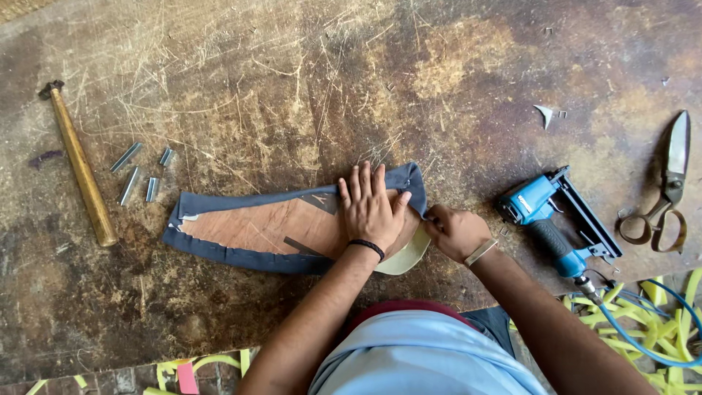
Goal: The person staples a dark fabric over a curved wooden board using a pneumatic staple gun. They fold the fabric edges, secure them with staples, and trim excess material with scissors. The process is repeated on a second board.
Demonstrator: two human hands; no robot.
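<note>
A long flat wooden panel (256, 225) lies on the scratched workbench (307, 88), with dark blue fabric (241, 256) wrapped around its edges and pale foam (409, 257) showing under its right end. My left hand (371, 208) presses flat on the panel's right end, fingers spread. My right hand (453, 230) is closed on the blue fabric's edge at the right end, pinching it.
A blue pneumatic staple gun (556, 219) with its hose lies right of my hands. Large scissors (662, 197) rest at the far right. A wooden-handled hammer (80, 164) and several staple strips (139, 172) lie at the left. Yellow foam scraps (658, 322) pile at the lower right.
</note>
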